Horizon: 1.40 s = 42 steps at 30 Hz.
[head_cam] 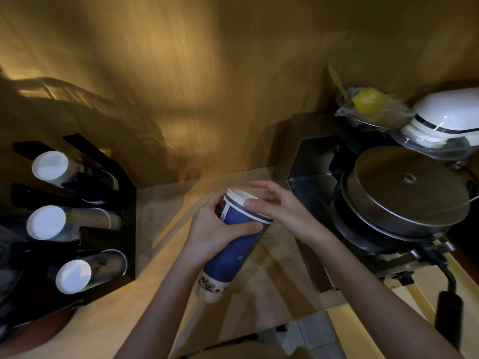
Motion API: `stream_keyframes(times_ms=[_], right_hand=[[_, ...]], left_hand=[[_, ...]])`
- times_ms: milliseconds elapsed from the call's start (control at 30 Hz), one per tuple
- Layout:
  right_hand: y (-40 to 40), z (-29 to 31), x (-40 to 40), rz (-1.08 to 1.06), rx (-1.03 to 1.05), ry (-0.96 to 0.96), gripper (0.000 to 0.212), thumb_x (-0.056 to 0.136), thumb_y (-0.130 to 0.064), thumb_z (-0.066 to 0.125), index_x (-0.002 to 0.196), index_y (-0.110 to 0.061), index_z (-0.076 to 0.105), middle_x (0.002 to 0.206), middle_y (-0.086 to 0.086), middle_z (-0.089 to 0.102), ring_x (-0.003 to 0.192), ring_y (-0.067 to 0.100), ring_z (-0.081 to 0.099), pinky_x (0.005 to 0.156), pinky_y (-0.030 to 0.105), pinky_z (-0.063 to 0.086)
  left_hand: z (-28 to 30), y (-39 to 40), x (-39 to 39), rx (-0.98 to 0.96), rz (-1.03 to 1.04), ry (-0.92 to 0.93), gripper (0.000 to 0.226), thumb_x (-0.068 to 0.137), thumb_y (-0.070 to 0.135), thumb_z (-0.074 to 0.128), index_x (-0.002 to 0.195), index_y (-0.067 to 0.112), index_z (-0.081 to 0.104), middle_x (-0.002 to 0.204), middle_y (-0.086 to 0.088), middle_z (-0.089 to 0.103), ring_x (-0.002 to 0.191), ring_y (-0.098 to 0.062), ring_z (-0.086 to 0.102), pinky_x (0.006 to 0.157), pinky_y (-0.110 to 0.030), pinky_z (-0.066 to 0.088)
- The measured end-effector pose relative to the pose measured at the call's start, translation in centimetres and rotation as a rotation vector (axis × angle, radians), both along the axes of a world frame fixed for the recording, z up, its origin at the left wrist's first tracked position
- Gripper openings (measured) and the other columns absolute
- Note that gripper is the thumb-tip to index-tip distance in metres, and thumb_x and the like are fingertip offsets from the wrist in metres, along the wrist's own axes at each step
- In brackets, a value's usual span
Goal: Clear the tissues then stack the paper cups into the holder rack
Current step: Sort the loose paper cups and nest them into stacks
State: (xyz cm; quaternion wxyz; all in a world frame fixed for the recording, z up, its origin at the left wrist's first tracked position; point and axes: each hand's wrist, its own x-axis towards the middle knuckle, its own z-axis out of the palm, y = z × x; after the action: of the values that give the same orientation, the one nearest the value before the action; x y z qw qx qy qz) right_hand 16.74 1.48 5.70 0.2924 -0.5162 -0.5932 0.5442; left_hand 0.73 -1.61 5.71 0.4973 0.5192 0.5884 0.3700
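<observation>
A nested stack of blue paper cups point(233, 252) tilts over the wooden counter, its white rims pointing up and away, with a patterned white cup at its lower end. My left hand point(212, 226) wraps around the upper part of the stack. My right hand point(274, 208) rests its thumb and fingers on the top rims, fingers partly spread. At the left stands the black holder rack point(124, 203) with three rows of cups lying in it, white bases facing me: top point(50, 168), middle point(46, 222), bottom point(74, 277). No tissues are visible.
A round metal waffle-type machine point(404, 200) with a black handle point(448, 317) fills the right side. Behind it sit a white appliance point(451, 117) and a bowl with something yellow in plastic wrap point(368, 104). A wooden wall rises behind the counter point(166, 255).
</observation>
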Motion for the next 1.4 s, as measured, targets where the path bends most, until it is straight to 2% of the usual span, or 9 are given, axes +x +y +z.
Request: stream_keyframes(times_ms=[100,300,567,733,967,1100,1200,1333,1400], right_hand=[[0.1,-0.6,-0.2,-0.029,0.05,0.001,0.074,0.059,-0.056,0.067,0.124,-0.024,0.053,0.1,0.004,0.07,0.095,0.014,0.066,0.085,0.028,0.051],[0.0,-1.2,-0.4,-0.07,0.087,0.043,0.053,0.066,-0.044,0.064,0.112,-0.019,0.061,0.077,-0.008,0.068,0.07,-0.005,0.065,0.063,0.008,0.05],[0.4,-0.5,0.3,0.089,0.046,-0.018,0.075,0.055,-0.058,0.062,0.122,-0.027,0.052,0.107,0.002,0.065,0.1,0.013,0.061,0.086,0.026,0.049],[1.4,0.7,1.5,0.223,0.047,-0.075,0.071,0.052,-0.048,0.07,0.118,-0.03,0.052,0.106,0.005,0.067,0.096,0.015,0.063,0.085,0.027,0.05],[2.8,3.4,5.1,0.057,0.109,0.074,0.062,0.055,-0.038,0.07,0.115,-0.03,0.055,0.102,-0.002,0.063,0.091,0.006,0.064,0.075,0.019,0.05],[3.7,4.2,6.1,-0.161,0.237,0.027,0.071,0.053,-0.042,0.071,0.12,-0.026,0.053,0.106,-0.006,0.06,0.105,0.012,0.059,0.09,0.029,0.046],[3.8,4.9,6.4,-0.326,0.395,-0.09,0.078,0.064,-0.034,0.076,0.133,-0.021,0.042,0.119,-0.005,0.055,0.112,0.009,0.052,0.087,0.02,0.044],[4.2,4.3,6.5,-0.329,0.461,-0.356,0.087,0.063,-0.039,0.079,0.136,-0.027,0.035,0.13,-0.002,0.051,0.124,0.016,0.043,0.101,0.035,0.04],[4.3,3.2,6.1,-0.297,0.442,-0.446,0.088,0.063,-0.035,0.08,0.138,-0.024,0.033,0.13,0.001,0.051,0.126,0.018,0.039,0.098,0.03,0.035]], left_hand=[[-0.1,0.2,-0.1,-0.032,-0.003,-0.037,0.075,0.033,0.044,0.084,0.104,0.031,0.06,0.098,0.004,0.071,0.084,-0.01,0.07,0.071,-0.029,0.057],[-0.3,0.2,-0.2,-0.08,-0.006,-0.086,0.07,0.034,0.039,0.085,0.1,0.024,0.065,0.094,0.0,0.074,0.081,-0.015,0.072,0.071,-0.033,0.058],[0.1,-0.3,-0.4,0.034,-0.073,0.095,0.069,0.051,0.031,0.088,0.112,0.024,0.058,0.1,0.007,0.069,0.087,-0.008,0.066,0.078,-0.027,0.056],[0.1,0.0,-1.3,0.074,-0.192,0.182,0.081,0.041,0.043,0.086,0.115,0.03,0.057,0.102,0.013,0.068,0.09,0.001,0.063,0.081,-0.019,0.051],[-1.2,-0.6,-4.3,-0.086,-0.172,-0.013,0.07,0.04,0.043,0.081,0.107,0.034,0.064,0.099,0.008,0.074,0.088,-0.009,0.07,0.075,-0.025,0.054],[-2.0,-0.6,-4.5,-0.153,-0.063,-0.082,0.076,0.036,0.044,0.081,0.108,0.033,0.06,0.099,0.004,0.072,0.085,-0.01,0.071,0.066,-0.021,0.054],[-2.2,-0.4,-4.1,-0.167,0.02,-0.132,0.071,0.034,0.043,0.081,0.1,0.038,0.057,0.1,0.005,0.069,0.083,-0.008,0.07,0.064,-0.019,0.054],[-2.4,-0.3,-3.5,-0.158,0.054,-0.169,0.077,0.041,0.033,0.085,0.11,0.03,0.052,0.098,0.008,0.067,0.074,0.003,0.068,0.056,-0.011,0.052],[-2.5,-0.3,-3.3,-0.154,0.068,-0.182,0.075,0.049,0.026,0.086,0.115,0.027,0.05,0.098,0.008,0.065,0.073,0.006,0.067,0.056,-0.011,0.052]])
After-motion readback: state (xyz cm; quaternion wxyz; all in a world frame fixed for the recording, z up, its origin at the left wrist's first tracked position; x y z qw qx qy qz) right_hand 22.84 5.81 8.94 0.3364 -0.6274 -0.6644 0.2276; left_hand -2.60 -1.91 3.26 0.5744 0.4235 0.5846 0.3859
